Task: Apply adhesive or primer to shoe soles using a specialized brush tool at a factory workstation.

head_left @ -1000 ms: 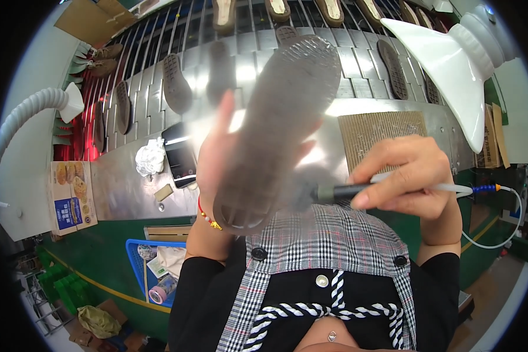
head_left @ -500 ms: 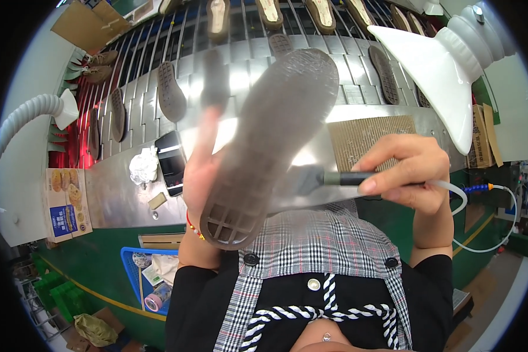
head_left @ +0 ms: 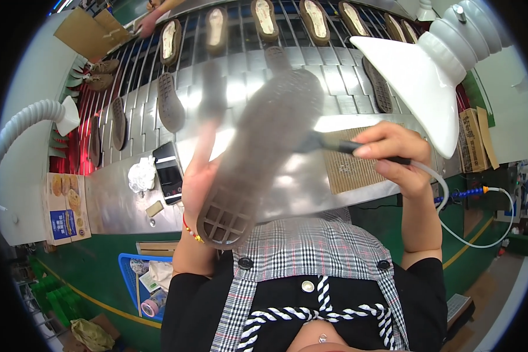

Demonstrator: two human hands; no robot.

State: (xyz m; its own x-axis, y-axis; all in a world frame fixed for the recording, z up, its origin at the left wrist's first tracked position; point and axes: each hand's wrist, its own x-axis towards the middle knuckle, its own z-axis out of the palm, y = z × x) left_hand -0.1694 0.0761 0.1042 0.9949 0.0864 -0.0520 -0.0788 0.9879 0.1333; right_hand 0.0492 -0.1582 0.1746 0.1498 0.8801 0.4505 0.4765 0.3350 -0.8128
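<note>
Brown and blurred in its upper part, a sole [head_left: 264,129] stands tilted at the centre of the frame, its heel grid low and its toe to the upper right. The left hand [head_left: 200,182], a red bracelet [head_left: 189,227] at its wrist, grips the sole from the left side; most of its fingers are hidden behind it. The right hand [head_left: 399,155], right of centre, is closed round the black handle of a brush [head_left: 349,148], whose smeared tip meets the sole's right edge in the view; I cannot tell whether they touch. A pale hose [head_left: 442,179] runs from the handle's end down to the right. Behind the brush lies a ridged mat [head_left: 358,173]. Left of centre, on the metal bench [head_left: 114,196], are a phone [head_left: 169,173], a crumpled white tissue [head_left: 142,175] just beside it and a small tan block [head_left: 154,209]. More soles [head_left: 170,102] lie on the belt across the top. 2 white hoods [head_left: 419,88] show, at upper right and far left. At lower left is a blue basket [head_left: 125,276]; at upper left, another person's hand [head_left: 148,24].
</note>
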